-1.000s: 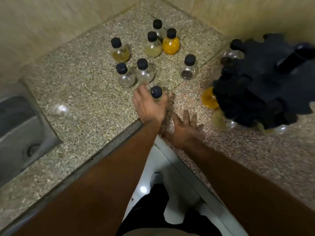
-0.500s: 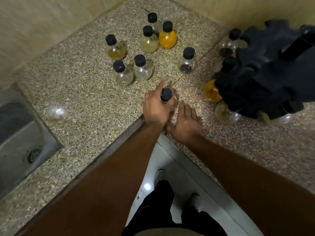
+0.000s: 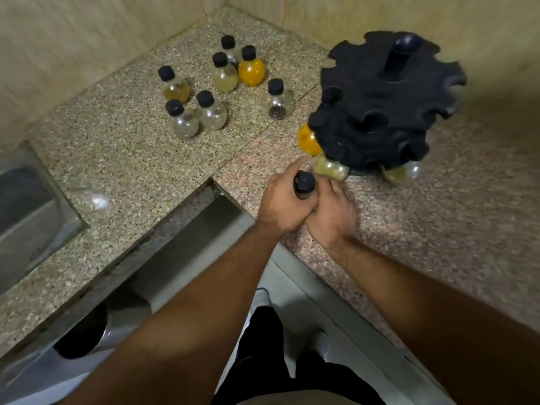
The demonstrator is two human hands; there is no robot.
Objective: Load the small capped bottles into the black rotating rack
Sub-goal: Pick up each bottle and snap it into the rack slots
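Fingers (image 3: pixel 287 182) of both hands wrapped tight around one capped bottle (image 3: pixel 304 182); a fumbled handover could knock the rack (image 3: pixel 380 106) beside.

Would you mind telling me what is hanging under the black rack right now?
Under the black rack, an orange bottle and two pale ones show at its near edge. The far side's underside is hidden.

Black-capped bottle (image 3: pixel 304 185) upright in hand, seven bottles (image 3: pixel 211 111) on counter, black rack (image 3: pixel 380 106) part-loaded
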